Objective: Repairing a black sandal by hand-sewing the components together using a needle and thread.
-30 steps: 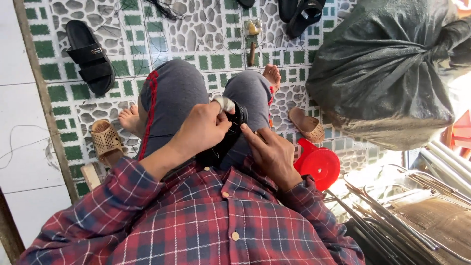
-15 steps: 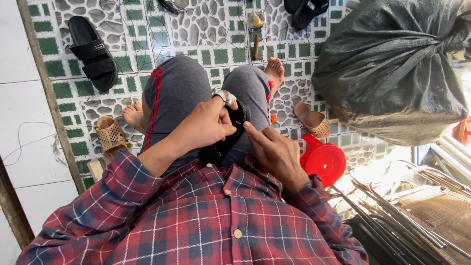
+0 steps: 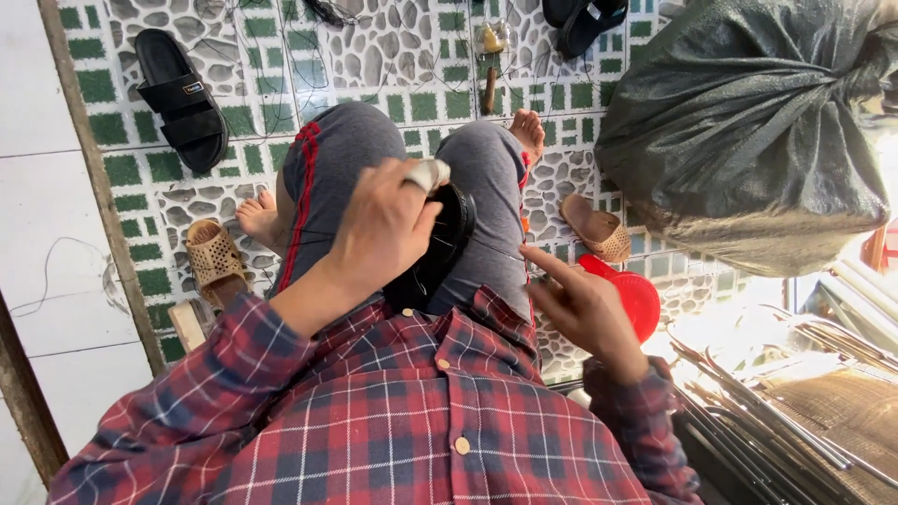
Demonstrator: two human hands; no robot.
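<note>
Green-and-pebble tiled floor (image 3: 393, 56); big black sack (image 3: 748, 131) far right. Left hand (image 3: 383, 229) clasps a black object (image 3: 440, 248); right hand (image 3: 585, 309) open, empty.

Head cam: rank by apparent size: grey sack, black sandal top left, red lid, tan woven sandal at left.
1. grey sack, by far largest.
2. black sandal.
3. red lid and tan woven sandal: look alike, and the lid is partly hidden, so unranked.

Black sack (image 3: 748, 131) (bulky) blocks right; tiled floor (image 3: 393, 56) ahead open.
</note>
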